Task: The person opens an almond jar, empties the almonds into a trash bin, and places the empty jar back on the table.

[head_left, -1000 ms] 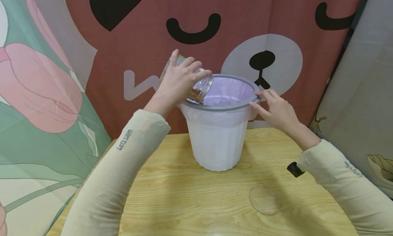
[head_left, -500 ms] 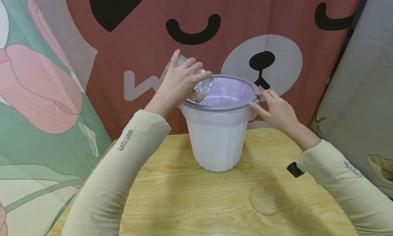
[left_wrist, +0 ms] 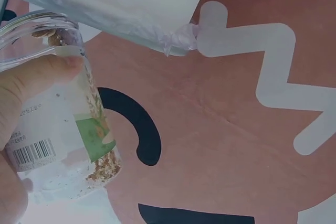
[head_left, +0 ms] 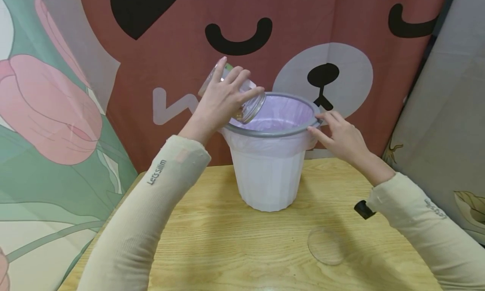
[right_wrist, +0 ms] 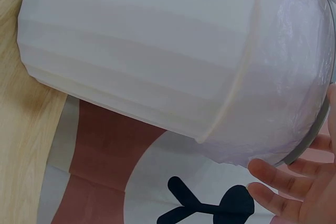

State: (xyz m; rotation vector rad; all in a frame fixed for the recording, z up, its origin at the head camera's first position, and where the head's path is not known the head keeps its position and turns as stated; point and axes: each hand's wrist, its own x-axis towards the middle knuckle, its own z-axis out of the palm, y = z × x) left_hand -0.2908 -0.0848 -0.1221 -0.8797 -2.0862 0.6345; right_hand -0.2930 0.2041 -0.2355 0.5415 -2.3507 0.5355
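Note:
My left hand [head_left: 223, 97] grips a clear jar [head_left: 254, 108], tipped mouth-down over the left side of a white trash can [head_left: 267, 173]. Brown bits [head_left: 239, 114] sit near the jar's mouth. In the left wrist view the jar bears a label [left_wrist: 34, 129] with a barcode and green patch, and crumbs [left_wrist: 105, 167] cling near its base. A translucent lilac bag [head_left: 282, 110] lines the can and folds over outside, under a grey rim ring [head_left: 273, 134]. My right hand [head_left: 342, 135] holds that rim on the right, thumb and fingers on either side.
A round clear lid [head_left: 326, 246] lies on the wooden table [head_left: 227, 249] at the front right. Behind the can hangs a red curtain [head_left: 170, 63] with a bear print. A black strap end [head_left: 364, 209] sticks out from the right sleeve.
The jar has tilted a little more and shifted slightly up and right with my left hand. Fewer brown bits show at its mouth. My right hand and the can stay put.

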